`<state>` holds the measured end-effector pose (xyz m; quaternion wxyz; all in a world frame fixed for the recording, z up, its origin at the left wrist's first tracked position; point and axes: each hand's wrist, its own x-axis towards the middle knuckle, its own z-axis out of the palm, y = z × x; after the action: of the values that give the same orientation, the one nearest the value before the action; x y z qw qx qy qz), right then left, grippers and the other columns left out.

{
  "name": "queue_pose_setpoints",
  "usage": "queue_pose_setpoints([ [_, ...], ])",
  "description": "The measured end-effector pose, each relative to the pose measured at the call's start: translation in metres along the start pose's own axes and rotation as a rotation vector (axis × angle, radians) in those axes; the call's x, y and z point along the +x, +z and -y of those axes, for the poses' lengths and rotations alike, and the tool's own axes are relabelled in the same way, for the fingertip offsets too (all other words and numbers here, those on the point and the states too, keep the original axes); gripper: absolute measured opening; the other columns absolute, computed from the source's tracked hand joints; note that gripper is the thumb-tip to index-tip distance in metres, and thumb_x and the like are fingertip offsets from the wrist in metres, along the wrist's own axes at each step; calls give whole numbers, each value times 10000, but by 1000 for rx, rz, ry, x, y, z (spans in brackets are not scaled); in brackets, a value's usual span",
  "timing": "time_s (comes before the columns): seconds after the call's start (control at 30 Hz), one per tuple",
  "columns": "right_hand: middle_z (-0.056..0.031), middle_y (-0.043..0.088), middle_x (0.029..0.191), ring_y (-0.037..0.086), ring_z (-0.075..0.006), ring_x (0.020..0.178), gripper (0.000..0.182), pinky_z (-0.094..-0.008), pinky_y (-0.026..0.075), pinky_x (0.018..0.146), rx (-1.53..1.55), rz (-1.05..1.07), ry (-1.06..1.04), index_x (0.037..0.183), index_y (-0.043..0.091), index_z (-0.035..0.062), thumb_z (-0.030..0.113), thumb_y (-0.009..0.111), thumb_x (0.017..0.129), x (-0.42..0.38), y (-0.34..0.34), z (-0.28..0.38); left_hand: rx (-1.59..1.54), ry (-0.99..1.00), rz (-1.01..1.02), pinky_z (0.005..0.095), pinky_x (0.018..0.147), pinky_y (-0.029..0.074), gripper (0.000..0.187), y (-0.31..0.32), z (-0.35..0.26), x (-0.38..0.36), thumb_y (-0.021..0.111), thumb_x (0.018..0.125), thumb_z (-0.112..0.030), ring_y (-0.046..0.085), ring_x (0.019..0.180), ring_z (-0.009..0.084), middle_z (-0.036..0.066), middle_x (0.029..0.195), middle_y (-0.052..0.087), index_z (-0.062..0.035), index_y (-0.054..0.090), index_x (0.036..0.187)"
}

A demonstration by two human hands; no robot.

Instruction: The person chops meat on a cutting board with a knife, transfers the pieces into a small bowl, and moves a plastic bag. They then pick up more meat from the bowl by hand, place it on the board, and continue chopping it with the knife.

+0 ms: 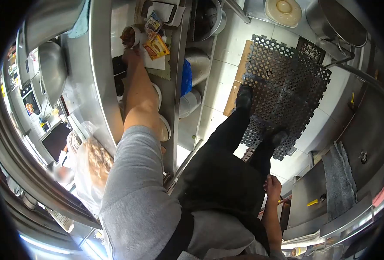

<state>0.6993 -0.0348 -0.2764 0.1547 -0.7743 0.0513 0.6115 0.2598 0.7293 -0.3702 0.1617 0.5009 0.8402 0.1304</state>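
On the left, my left arm in a grey sleeve reaches over a metal counter [168, 86]. My left hand [132, 55] is closed at the lower side of a small white cup [136, 36] with reddish-brown contents; most of the fingers are hidden. Just right of the cup lie a yellow packet [158, 47] and a blue, patterned packet [153, 25], on white paper [155, 62] over a green cloth [162, 74]. My right hand [273, 187] hangs low beside the dark apron [218, 182]. Its fingers curl loosely inward, with nothing visible in them.
Black perforated mats [287, 82] cover the floor around my feet. A large pot [337, 21] stands at upper right, near a lidded tub [283, 11]. A grey cloth [339, 182] and a yellow-handled utensil [315, 202] rest on the right-hand counter. Plastic-bagged items [94, 160] sit at left.
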Motion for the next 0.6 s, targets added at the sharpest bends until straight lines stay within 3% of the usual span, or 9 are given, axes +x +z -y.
queue_pose_setpoints([
  [0.03, -64, 629, 702, 599, -114, 553, 305, -256, 456, 475, -1, 21, 15, 1056, 672, -9, 269, 584, 970, 4, 3, -2, -736, -245, 96, 295, 518, 531, 115, -1, -7, 4, 511, 933, -74, 651, 696, 147, 60, 881, 645, -46, 608, 987],
  [0.07, -79, 642, 748, 613, -119, 568, 314, -252, 461, 474, -4, 44, 32, 1073, 660, -18, 268, 582, 971, 7, 5, -4, -735, -249, 94, 295, 518, 531, 115, -3, -18, -2, 511, 933, -74, 651, 696, 147, 60, 881, 645, -46, 608, 987],
  [0.13, -84, 644, 749, 614, -122, 569, 319, -254, 462, 472, -10, 47, 35, 1079, 658, -19, 272, 581, 972, 9, 9, -4, 494, 84, 43, 306, 520, 542, 165, -10, -44, -26, 522, 945, -112, 656, 712, 169, 65, 895, 643, -52, 576, 1089],
  [0.17, -86, 646, 752, 614, -124, 567, 318, -255, 463, 473, -24, 49, 37, 1078, 657, -20, 270, 582, 972, 8, 10, -4, 696, 203, 13, 317, 550, 544, 181, -15, -46, -34, 540, 935, -135, 658, 743, 185, 80, 918, 645, -45, 583, 1087],
  [0.43, -92, 646, 744, 624, -136, 553, 324, -262, 478, 457, -66, 38, 11, 1068, 652, -26, 276, 580, 975, 17, 6, -19, 749, 417, -12, 402, 792, 562, 393, -26, -59, -43, 683, 853, -317, 672, 990, 309, 197, 1096, 664, 12, 640, 1066],
  [0.53, -95, 646, 747, 625, -137, 555, 325, -260, 477, 457, -64, 37, 30, 1067, 650, -28, 276, 576, 978, 16, 6, -10, 892, 487, -5, 407, 902, 513, 418, -28, -60, -32, 695, 822, -362, 649, 1041, 333, 218, 1056, 684, -26, 681, 1071],
  [0.6, -96, 646, 751, 625, -137, 557, 324, -259, 476, 456, -59, 36, 32, 1067, 648, -29, 274, 574, 980, 15, 8, -6, 837, 511, -25, 412, 894, 515, 419, -28, -50, -26, 691, 817, -355, 646, 1037, 345, 210, 1050, 685, -32, 678, 1083],
])
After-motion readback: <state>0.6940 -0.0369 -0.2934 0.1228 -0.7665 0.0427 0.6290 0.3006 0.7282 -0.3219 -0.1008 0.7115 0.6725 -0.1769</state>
